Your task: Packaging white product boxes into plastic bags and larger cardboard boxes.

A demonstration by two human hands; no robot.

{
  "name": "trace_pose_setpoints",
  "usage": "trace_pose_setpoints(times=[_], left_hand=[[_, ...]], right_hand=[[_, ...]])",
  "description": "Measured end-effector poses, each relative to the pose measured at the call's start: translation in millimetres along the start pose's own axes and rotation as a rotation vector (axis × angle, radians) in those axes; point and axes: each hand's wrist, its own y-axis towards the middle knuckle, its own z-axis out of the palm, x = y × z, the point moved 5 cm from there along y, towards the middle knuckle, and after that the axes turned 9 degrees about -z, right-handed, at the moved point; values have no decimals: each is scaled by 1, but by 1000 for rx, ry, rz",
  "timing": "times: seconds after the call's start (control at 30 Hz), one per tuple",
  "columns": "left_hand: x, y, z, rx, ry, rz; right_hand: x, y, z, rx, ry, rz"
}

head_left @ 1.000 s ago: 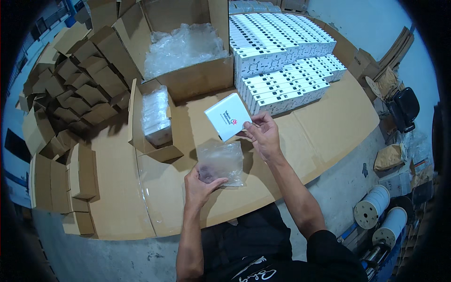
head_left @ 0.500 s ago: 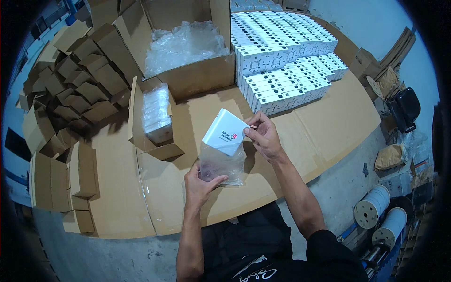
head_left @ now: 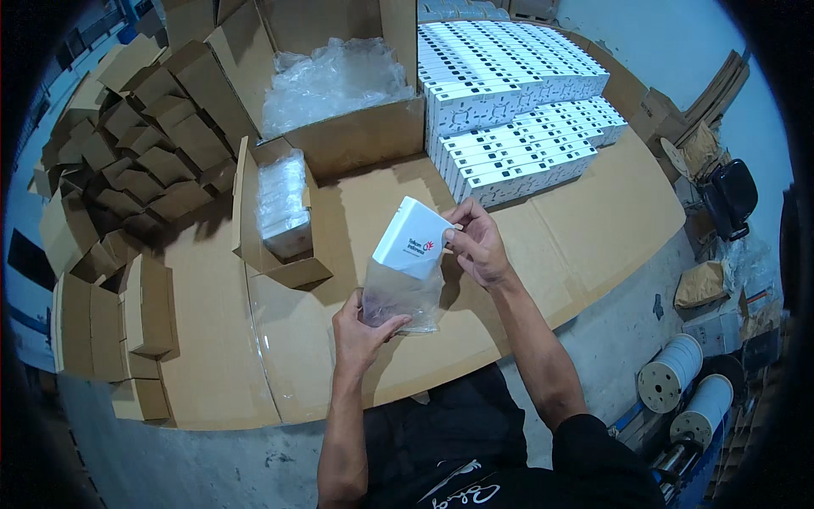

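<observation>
A worker's two bare hands bring a white square unit (head_left: 405, 238) and a clear plastic bag (head_left: 397, 297) together over a cardboard-covered table (head_left: 551, 254). The unit sits tilted, its lower part in the bag's mouth, its upper part exposed with printed marks in black and red. The right hand (head_left: 478, 246), at the unit's 3 o'clock, has thumb and fingers pinched on its corner; the left hand (head_left: 359, 334), at the bag's 8 o'clock, clasps the film, thumb in front.

From the bag, at 10 o'clock, a small open carton (head_left: 292, 276) holds a row of items in clear wrapping (head_left: 284, 206). Between 11 and 12, a large open carton (head_left: 356, 142) contains a heap of clear plastic film (head_left: 335, 89). Toward 1 o'clock rise tight rows of white boxy pieces (head_left: 519, 165) with dark square marks. Farther out at 10 o'clock, brown cartons (head_left: 174, 165) lie piled; at 9, more brown cartons (head_left: 151, 310) stand near the table's edge. Near 4 o'clock, beyond the table, are two white-wound spools (head_left: 670, 373).
</observation>
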Motion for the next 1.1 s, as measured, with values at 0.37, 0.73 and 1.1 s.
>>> trace_pose_setpoints(times=[0.37,0.73,1.1], left_hand=[[2,0,0,-9,42,-9],[-2,1,2,-20,32,-31],[0,19,-3,154,-208,-239]], right_hand=[[-1,0,1,-3,-25,72],[-12,-4,6,16,-208,254],[-6,1,17,28,-234,275]])
